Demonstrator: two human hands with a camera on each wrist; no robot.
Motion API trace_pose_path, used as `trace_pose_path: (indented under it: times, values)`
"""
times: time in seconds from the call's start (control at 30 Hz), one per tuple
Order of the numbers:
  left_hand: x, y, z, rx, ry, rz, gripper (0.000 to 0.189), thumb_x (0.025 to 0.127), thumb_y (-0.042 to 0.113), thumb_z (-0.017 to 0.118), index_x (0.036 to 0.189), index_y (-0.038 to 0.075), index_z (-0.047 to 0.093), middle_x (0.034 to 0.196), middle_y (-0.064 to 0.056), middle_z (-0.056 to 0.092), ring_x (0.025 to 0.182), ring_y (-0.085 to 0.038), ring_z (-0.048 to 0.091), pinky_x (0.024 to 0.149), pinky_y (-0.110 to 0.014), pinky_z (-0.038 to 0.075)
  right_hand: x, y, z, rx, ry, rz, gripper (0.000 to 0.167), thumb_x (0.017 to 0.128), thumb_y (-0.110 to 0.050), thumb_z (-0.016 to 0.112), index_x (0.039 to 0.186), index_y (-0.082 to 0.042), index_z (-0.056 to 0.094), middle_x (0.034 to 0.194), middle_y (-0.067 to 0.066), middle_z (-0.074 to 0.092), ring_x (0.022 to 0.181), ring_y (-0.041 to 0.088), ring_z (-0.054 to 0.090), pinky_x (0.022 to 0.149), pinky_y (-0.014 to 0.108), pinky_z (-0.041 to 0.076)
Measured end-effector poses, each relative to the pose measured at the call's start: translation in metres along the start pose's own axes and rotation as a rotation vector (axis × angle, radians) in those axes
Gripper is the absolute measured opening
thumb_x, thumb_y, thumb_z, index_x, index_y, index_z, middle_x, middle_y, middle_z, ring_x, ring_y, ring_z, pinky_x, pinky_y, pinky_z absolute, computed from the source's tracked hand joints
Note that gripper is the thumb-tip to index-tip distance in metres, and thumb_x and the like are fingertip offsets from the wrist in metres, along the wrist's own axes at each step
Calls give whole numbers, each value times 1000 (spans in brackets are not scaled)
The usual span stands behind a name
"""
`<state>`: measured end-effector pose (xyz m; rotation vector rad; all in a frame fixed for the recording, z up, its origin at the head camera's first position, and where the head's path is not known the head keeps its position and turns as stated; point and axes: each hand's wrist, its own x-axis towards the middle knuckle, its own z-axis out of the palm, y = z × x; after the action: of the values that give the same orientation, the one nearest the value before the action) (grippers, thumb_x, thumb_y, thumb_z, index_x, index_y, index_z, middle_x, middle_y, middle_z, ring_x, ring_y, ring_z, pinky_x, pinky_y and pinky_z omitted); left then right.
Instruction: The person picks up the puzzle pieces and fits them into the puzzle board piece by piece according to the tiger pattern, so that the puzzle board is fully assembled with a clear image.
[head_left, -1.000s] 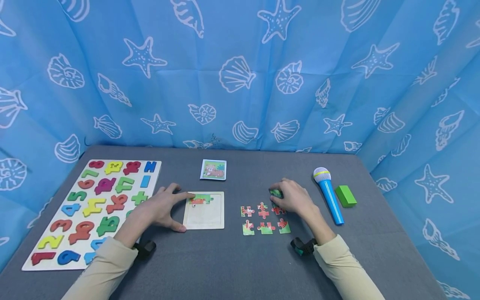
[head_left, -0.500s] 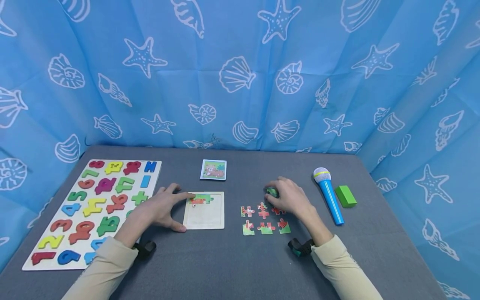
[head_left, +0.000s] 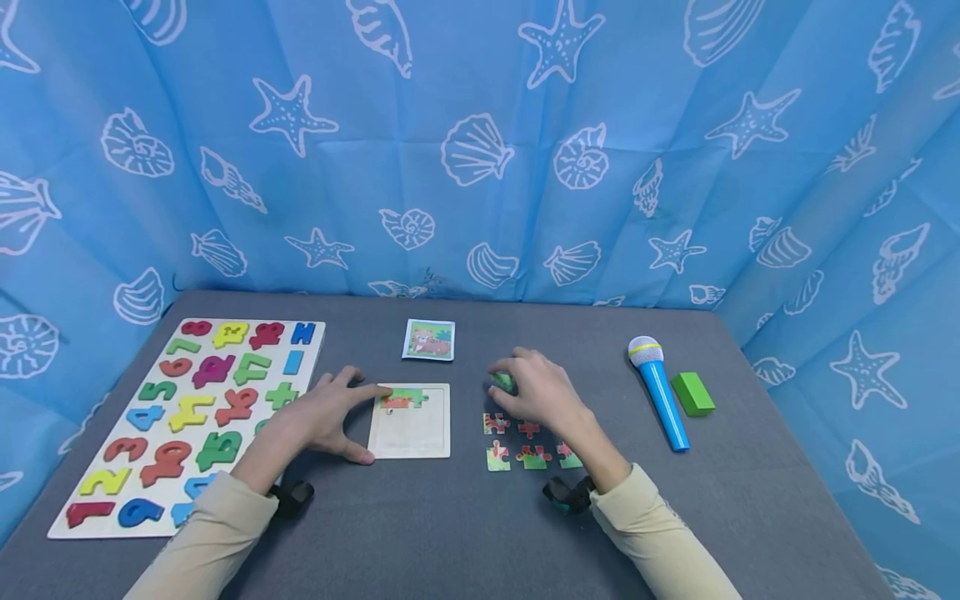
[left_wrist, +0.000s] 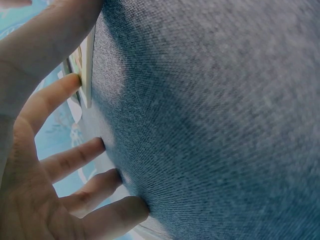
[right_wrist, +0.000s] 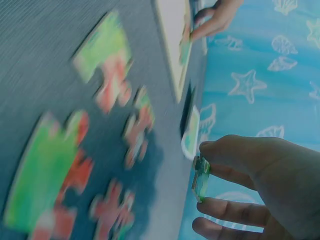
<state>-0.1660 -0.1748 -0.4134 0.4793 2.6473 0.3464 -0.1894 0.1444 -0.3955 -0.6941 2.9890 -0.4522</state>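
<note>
Currently the right hand (head_left: 542, 390) pinches a green jigsaw piece (right_wrist: 202, 179) by its edges between thumb and fingertips, the piece lifted and tilted just beyond the far row of loose jigsaw pieces (head_left: 534, 457); which finger bears against the thumb, I cannot quite tell. At left, the left hand (head_left: 321, 412) has its fingers spread, the index tip on the fitted jigsaw pieces (head_left: 408, 398) at the far left of the wooden puzzle tray (head_left: 412, 437), the thumb at its near left corner.

So narrow a grip could let the held piece slip or twist, above all if the thumb pressed off-centre; the hand is low, and a dip of the heel or wrist could scatter the loose pieces partly hidden beneath it; an uneven push from the left index might lift the fitted ones or skew the tray.

Beyond the tray lies a small picture card (head_left: 429, 340); a number board (head_left: 206, 346) sits far left; a toy microphone (head_left: 660, 392) and green block (head_left: 693, 393) lie right.
</note>
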Motion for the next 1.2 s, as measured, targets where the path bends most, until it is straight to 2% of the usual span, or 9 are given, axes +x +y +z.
trace_pose_path:
  times: [0.4, 0.7, 0.8, 1.07, 1.2]
  values:
    - [2, -3, 0, -7, -13, -7, 96, 71, 56, 89, 153, 30, 46, 159, -21, 33, 136, -48, 39, 99, -70, 46, 17, -38, 5, 14, -6, -82, 27, 94, -28, 74, 116, -13, 78, 98, 6, 70, 82, 19, 57, 65, 35, 48]
    - [2, -3, -1, -10, -21, -2, 96, 72, 56, 89, 154, 30, 45, 160, -22, 32, 137, -49, 39, 100, -71, 45, 25, -60, 21, 22, -28, -121, 26, 94, -28, 73, 116, -15, 77, 109, 8, 73, 94, 23, 64, 73, 41, 55]
    - [1, -3, -1, -12, -22, 5, 96, 71, 56, 89, 153, 30, 46, 160, -22, 31, 137, -50, 38, 99, -71, 45, 28, -65, 29, -6, -34, -120, 26, 94, -30, 74, 116, -17, 78, 112, 6, 74, 99, 23, 66, 76, 42, 57]
    - [2, -3, 1, 1, -2, 10, 95, 71, 56, 89, 153, 30, 47, 159, -22, 33, 136, -50, 39, 97, -71, 46, 36, -68, 43, -68, -51, -109, 25, 94, -31, 74, 115, -18, 78, 104, 3, 74, 89, 19, 64, 67, 34, 53]
    - [1, -3, 1, 0, 1, 3, 95, 71, 56, 89, 153, 30, 47, 159, -22, 34, 136, -50, 40, 98, -71, 46, 37, -69, 46, -67, -69, -102, 28, 95, -33, 73, 119, -19, 77, 107, 4, 74, 93, 20, 64, 70, 34, 54]
